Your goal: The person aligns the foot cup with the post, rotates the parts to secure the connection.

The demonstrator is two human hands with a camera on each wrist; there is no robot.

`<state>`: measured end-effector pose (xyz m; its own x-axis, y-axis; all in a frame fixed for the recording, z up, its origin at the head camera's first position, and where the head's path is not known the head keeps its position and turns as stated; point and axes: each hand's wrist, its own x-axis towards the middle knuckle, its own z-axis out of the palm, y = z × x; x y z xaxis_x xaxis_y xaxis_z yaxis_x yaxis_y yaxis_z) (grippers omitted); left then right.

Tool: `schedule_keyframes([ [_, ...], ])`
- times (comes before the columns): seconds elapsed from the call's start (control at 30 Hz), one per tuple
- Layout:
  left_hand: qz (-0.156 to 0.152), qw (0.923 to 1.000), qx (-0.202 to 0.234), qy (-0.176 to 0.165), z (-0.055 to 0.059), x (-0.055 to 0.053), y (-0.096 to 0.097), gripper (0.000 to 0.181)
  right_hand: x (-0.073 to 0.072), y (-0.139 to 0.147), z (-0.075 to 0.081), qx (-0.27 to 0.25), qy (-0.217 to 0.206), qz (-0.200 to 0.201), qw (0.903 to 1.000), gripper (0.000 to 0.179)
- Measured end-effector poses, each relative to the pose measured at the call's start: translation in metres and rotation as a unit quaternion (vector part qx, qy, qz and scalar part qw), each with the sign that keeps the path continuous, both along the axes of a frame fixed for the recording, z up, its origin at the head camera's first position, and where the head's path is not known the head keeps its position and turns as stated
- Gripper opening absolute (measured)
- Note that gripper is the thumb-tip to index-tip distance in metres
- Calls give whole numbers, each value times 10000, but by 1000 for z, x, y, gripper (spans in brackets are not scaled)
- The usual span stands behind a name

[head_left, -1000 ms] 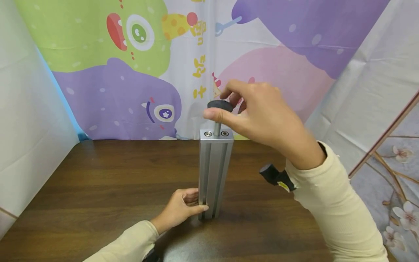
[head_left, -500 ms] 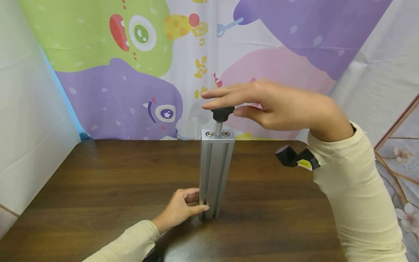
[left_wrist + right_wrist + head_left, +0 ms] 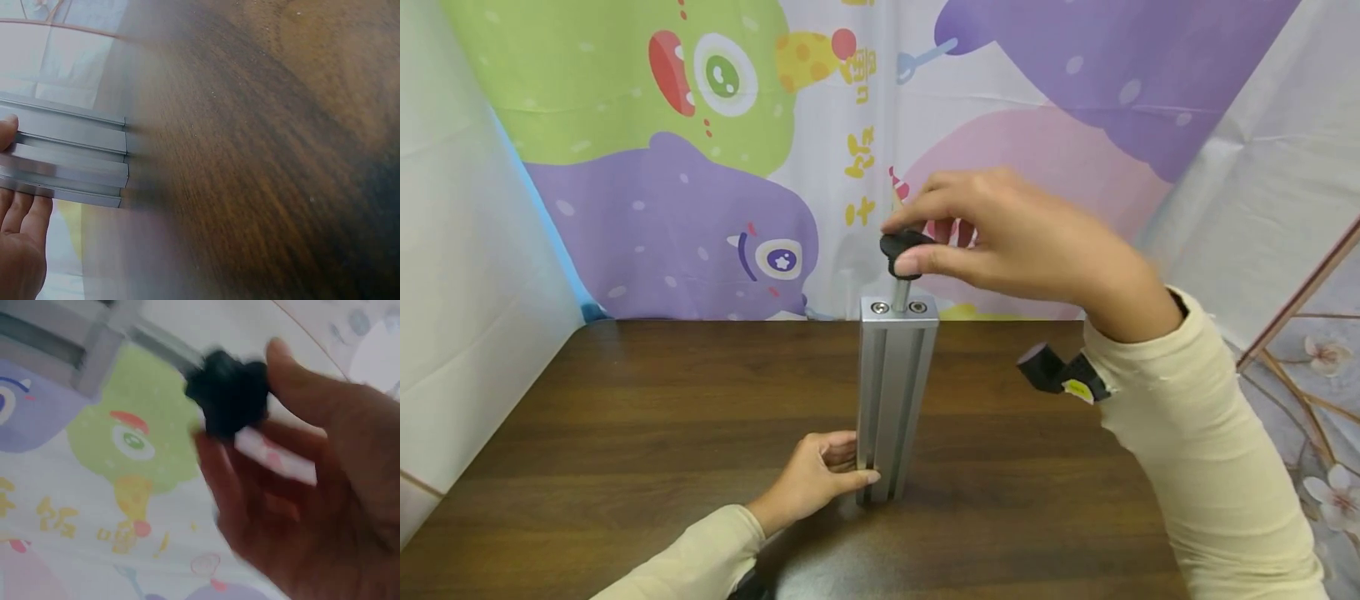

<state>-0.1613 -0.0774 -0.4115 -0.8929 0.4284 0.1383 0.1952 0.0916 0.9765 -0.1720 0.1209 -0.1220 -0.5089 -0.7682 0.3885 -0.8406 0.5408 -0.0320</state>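
Observation:
A silver slotted aluminium profile stands upright on the brown wooden table. My left hand grips it low down, thumb on the front face and fingers behind its left side; the left wrist view shows the profile's lower end meeting the table. From the top cap between two screws rises a metal rod. It carries a black lobed knob, seen star-shaped as a dark knob in the right wrist view. My right hand pinches this knob between thumb and fingertips.
Wood-grain tabletop surrounds the profile. A cartoon-printed curtain hangs just behind the table's far edge, with a white curtain at the left. A black wrist camera juts from my right sleeve.
My right hand pinched the knob, then opened flat over it, and now pinches it once more with thumb and fingers. The left hand and the profile have stayed put.

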Motion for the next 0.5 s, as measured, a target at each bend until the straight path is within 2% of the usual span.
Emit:
schedule_keyframes([
  [0.07, -15, 10000, 39, 17, 0, 0, 0, 41, 4, -8, -5, -386, 298, -822, 9954, 33],
  [0.13, -33, 10000, 53, 9, 1, 0, 1, 40, 8, -16, -10, -737, 641, -1532, 9833, 42],
  [0.2, -34, 10000, 10, 16, 2, 0, 2, 40, 12, -22, -14, -967, 892, -2011, 9707, 50],
  [0.27, -30, 10000, -34, -2, 2, 0, 2, 41, 15, -26, -17, -1081, 1012, -2310, 9616, 52],
  [0.33, -36, 10000, -27, -19, 1, -1, 2, 42, 18, -28, -18, -1121, 966, -2491, 9571, 53],
  [0.43, -30, 10000, 63, -3, -7, -3, 1, 43, 19, -27, -17, -1015, 769, -2589, 9575, 55],
  [0.5, 7, 10000, 66, 2, -14, -6, 1, 44, 20, -25, -15, -917, 475, -2574, 9608, 55],
])
